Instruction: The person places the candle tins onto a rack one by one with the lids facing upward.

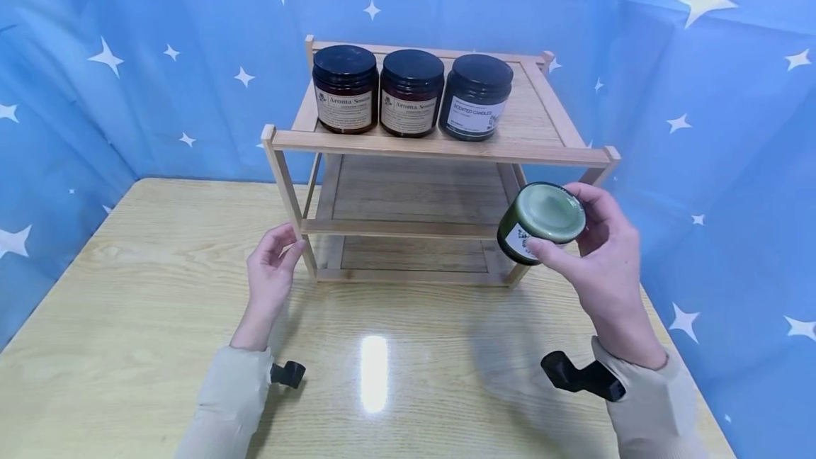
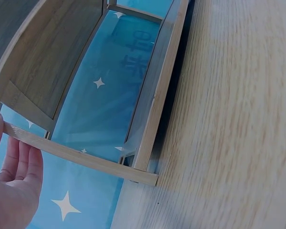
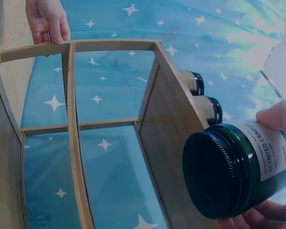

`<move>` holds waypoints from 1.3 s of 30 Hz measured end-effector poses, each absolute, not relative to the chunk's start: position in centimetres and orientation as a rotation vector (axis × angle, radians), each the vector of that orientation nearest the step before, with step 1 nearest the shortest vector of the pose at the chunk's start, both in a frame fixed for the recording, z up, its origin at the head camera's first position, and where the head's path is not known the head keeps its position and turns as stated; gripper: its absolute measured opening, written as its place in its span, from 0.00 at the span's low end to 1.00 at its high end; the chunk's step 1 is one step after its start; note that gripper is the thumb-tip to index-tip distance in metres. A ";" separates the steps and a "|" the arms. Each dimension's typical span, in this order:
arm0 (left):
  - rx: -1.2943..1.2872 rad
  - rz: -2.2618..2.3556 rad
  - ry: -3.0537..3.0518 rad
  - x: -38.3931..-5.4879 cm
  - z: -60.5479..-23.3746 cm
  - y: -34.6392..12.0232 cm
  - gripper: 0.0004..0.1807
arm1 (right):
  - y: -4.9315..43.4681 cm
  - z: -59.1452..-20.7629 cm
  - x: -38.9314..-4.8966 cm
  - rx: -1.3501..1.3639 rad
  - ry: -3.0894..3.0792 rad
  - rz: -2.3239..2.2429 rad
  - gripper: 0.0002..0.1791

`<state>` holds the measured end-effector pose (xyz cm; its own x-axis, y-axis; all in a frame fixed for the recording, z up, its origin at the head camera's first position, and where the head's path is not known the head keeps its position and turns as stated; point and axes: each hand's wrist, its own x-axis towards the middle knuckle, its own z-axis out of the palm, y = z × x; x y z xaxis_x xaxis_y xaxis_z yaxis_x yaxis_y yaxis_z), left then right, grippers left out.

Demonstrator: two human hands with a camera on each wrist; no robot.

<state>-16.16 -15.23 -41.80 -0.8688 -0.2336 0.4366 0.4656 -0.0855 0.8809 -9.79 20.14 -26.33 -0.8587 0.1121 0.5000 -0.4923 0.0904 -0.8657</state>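
Observation:
My right hand [image 1: 602, 253] grips a green glass scented candle jar [image 1: 550, 212] in front of the right end of a wooden shelf rack [image 1: 440, 149]. The jar is tilted, its glass base facing up toward the head camera. Its black lid [image 3: 207, 174] shows in the right wrist view, along with a white label. At the rack's left front post [image 2: 81, 155], my left hand [image 1: 270, 271] holds on with the thumb on one side and the fingers on the other. Some of those fingers are partly hidden.
On the top shelf stand two dark amber candle jars [image 1: 345, 91] [image 1: 411, 94] and a dark jar with a white label [image 1: 475, 98], all black-lidded. The lower shelves [image 1: 414, 193] are bare wood. A blue star-patterned curtain [image 1: 191, 55] hangs behind the wooden table [image 1: 159, 289].

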 end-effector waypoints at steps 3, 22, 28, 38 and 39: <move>-0.236 -1.997 -1.732 -16.1 -41.8 -15.3 0.18 | 20.1 -26.0 -9.8 0.365 -1.927 1.828 0.30; -0.242 -1.989 -1.742 -16.1 -41.8 -15.3 0.17 | 20.3 -23.7 -10.2 0.462 -1.791 1.878 0.31; -0.238 -1.986 -1.750 -16.0 -41.8 -15.4 0.17 | 20.3 -22.7 -10.4 0.477 -1.743 1.879 0.32; -0.233 -2.003 -1.746 -16.1 -41.8 -15.3 0.18 | 20.6 -20.8 -11.2 0.501 -1.712 1.854 0.30; -0.236 -2.004 -1.745 -16.1 -41.8 -15.3 0.18 | 20.7 -20.6 -11.3 0.496 -1.708 1.855 0.30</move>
<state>-16.11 -15.33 -41.76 -0.8750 -0.2336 0.4241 0.4522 -0.0812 0.8882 -11.34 20.68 -20.60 -0.7727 0.1542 0.6157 -0.6263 -0.0278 -0.7790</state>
